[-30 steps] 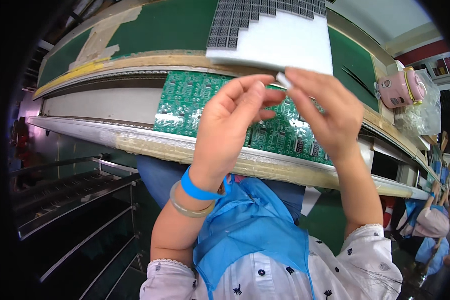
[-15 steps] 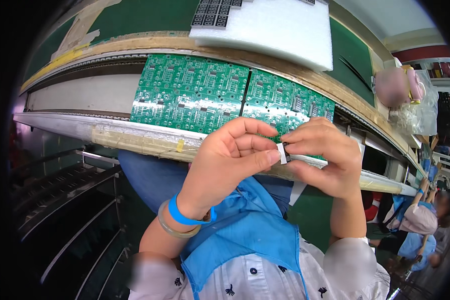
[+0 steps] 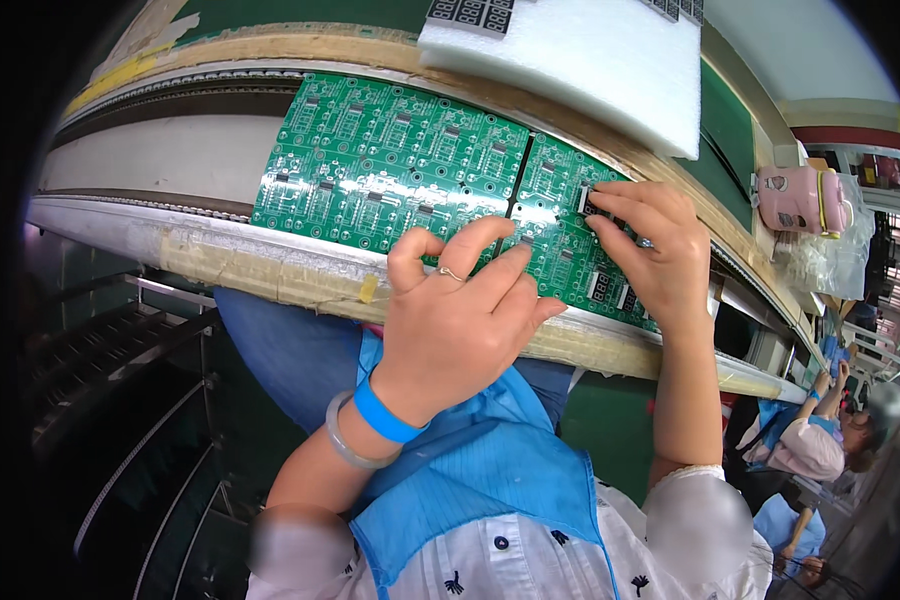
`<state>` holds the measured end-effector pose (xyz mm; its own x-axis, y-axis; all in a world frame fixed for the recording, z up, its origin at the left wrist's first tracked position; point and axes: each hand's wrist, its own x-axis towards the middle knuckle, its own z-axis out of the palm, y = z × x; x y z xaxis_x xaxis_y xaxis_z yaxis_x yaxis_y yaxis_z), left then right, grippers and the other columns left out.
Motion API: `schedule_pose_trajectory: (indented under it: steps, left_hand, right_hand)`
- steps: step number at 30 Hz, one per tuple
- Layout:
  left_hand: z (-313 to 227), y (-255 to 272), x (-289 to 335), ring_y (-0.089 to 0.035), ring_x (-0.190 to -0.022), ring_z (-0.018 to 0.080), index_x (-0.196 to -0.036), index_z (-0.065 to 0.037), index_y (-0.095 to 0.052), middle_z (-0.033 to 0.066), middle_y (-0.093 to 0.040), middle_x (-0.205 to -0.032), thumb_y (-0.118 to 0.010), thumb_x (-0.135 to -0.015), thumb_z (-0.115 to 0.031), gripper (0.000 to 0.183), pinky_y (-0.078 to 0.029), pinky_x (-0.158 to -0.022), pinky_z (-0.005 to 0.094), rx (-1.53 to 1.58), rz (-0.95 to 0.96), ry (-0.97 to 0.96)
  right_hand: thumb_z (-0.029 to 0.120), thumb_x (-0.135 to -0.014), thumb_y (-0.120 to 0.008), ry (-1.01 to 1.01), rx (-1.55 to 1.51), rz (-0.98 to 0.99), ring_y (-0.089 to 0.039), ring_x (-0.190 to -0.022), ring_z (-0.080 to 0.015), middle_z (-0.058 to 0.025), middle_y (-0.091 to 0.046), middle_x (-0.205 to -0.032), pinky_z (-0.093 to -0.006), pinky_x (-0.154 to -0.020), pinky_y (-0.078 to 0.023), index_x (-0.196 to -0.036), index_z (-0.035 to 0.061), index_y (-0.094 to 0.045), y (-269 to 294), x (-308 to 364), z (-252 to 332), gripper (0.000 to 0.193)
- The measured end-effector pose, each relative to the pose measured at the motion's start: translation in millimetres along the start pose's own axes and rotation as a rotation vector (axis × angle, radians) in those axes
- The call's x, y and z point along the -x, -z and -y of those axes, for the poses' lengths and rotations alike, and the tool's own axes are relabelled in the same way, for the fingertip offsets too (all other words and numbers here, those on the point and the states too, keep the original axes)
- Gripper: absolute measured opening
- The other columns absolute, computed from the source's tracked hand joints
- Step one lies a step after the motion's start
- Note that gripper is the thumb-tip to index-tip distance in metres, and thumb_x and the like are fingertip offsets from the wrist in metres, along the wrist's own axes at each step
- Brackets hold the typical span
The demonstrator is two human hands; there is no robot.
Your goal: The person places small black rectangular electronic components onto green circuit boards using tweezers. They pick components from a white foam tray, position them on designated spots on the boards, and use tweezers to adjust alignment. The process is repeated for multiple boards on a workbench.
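Note:
My right hand [image 3: 658, 245] pinches a small seven-segment display [image 3: 587, 203] between thumb and fingertips. It is at the upper part of the right green circuit board [image 3: 550, 215]; whether its pins are seated cannot be seen. My left hand [image 3: 465, 325] holds nothing, its fingers apart and bent over the lower edge of the boards near the seam. On the right board's lower part sit further displays [image 3: 600, 286], partly beside my right wrist. The left green circuit board [image 3: 370, 165] lies alongside, carrying rows of small black chips.
Both boards lie on a rail track with a taped front ledge [image 3: 300, 270]. Behind them, a white foam block [image 3: 580, 75] bears more displays [image 3: 473, 14]. A pink pouch [image 3: 795, 200] and clear plastic bag are at right. Another person [image 3: 810, 445] sits farther right; a metal rack [image 3: 205, 380] stands left.
The small display has gone from between both hands onto the right board, carried by my right hand. My left hand has let go of it and spread its fingers. The view has shifted slightly.

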<state>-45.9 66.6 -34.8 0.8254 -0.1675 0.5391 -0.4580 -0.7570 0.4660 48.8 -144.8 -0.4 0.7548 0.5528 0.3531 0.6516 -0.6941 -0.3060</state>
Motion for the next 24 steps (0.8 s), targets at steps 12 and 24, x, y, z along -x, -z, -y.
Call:
schedule_pose_trajectory:
  steps: [12, 24]
  left_hand:
    - [1.6, -2.0, -0.2, -0.063, -0.109, 0.0214, -0.079, -0.012, -0.072, 0.0007, -0.074, -0.106, -0.082, -0.079, -0.031, 0.022, -0.029, -0.089, 0.0439, 0.020, -0.032, 0.005]
    - [2.2, -3.8, 0.8, -0.063, -0.107, 0.0213, -0.079, -0.012, -0.072, 0.0001, -0.074, -0.104, -0.081, -0.079, -0.031, 0.022, -0.029, -0.090, 0.0441, 0.018, -0.051, -0.003]
  right_hand:
    - [0.010, -0.078, -0.082, -0.012, 0.067, 0.035, -0.069, -0.094, -0.0245, -0.0043, -0.075, -0.103, -0.0365, -0.085, -0.049, -0.099, 0.0081, -0.079, 1.3, -3.5, 6.2, 0.021]
    - [0.013, -0.079, -0.082, -0.014, 0.081, 0.040, -0.068, -0.093, -0.0229, -0.0026, -0.075, -0.102, -0.0368, -0.085, -0.046, -0.097, 0.0096, -0.079, 0.5, -3.0, 6.8, 0.018]
